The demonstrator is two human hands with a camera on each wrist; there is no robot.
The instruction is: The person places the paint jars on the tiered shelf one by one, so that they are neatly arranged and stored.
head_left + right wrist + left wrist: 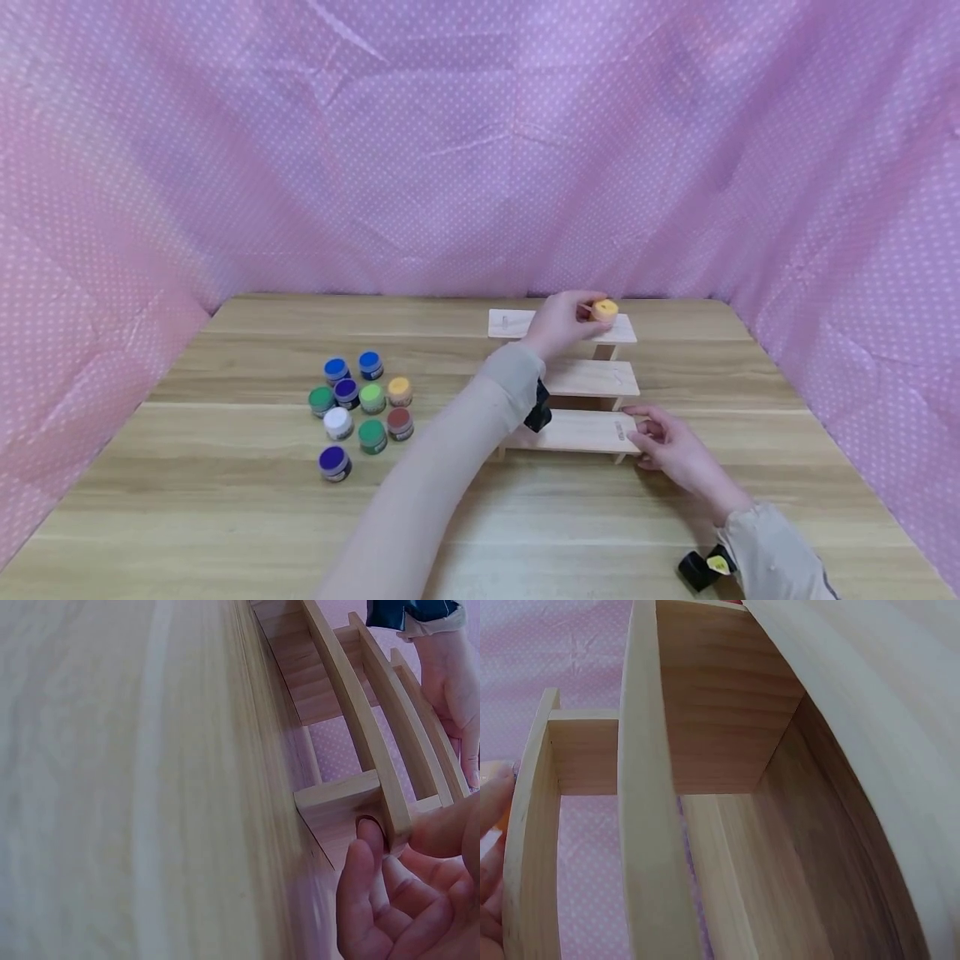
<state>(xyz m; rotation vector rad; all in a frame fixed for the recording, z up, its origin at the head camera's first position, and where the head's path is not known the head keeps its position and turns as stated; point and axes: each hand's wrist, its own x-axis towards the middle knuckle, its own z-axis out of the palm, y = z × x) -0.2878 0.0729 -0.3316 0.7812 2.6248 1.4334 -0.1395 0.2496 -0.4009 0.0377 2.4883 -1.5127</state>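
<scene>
A small paint jar (604,311) with a yellow-orange lid is at the right part of the top shelf of a three-step wooden stand (577,429). My left hand (564,323) holds the jar between thumb and fingers, its arm reaching across the stand. At the right end of the lowest shelf, my right hand (675,450) pinches the board. In the right wrist view the thumb lies over the board end, with curled fingers (360,877) below it. The left wrist view looks along the stand's boards (649,787), with only part of the left hand (491,892) at the edge.
Left of the stand, several paint jars (372,398) with blue, purple, green, white, brown and yellow-orange lids stand grouped on the wooden table (247,500). Pink dotted cloth (450,167) hangs behind and at both sides. The left forearm (442,458) crosses between jars and stand.
</scene>
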